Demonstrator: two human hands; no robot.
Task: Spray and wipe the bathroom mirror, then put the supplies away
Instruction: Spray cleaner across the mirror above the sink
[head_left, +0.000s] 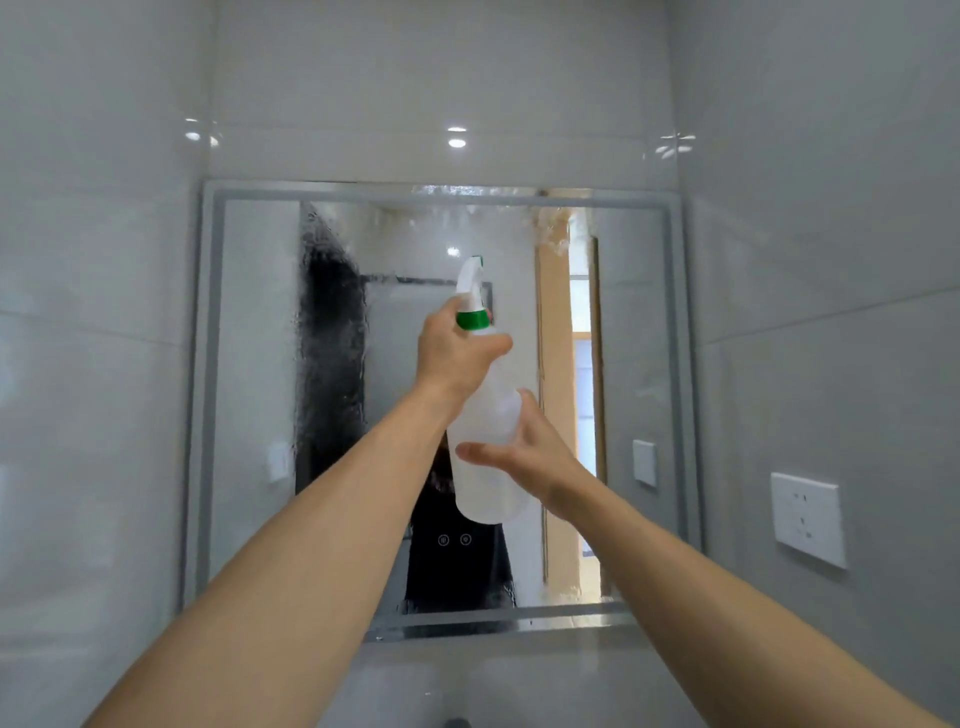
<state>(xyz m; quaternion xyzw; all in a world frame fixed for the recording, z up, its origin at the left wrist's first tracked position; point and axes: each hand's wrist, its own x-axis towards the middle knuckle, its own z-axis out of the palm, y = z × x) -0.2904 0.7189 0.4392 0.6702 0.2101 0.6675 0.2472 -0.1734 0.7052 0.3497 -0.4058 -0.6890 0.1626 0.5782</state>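
Note:
A framed bathroom mirror hangs on the tiled wall straight ahead, its upper and left glass wet with spray droplets. In front of it is a translucent white spray bottle with a green collar and a white trigger head, nozzle up towards the mirror. My left hand grips the bottle's neck just under the collar. My right hand lies against the bottle's lower body with thumb and fingers spread along its side. No cloth is in view.
A white wall socket is on the right tiled wall. A narrow ledge runs along the mirror's bottom edge. The mirror reflects an open doorway and a dark-clothed torso. White basin surface and a dark tap tip show at the bottom.

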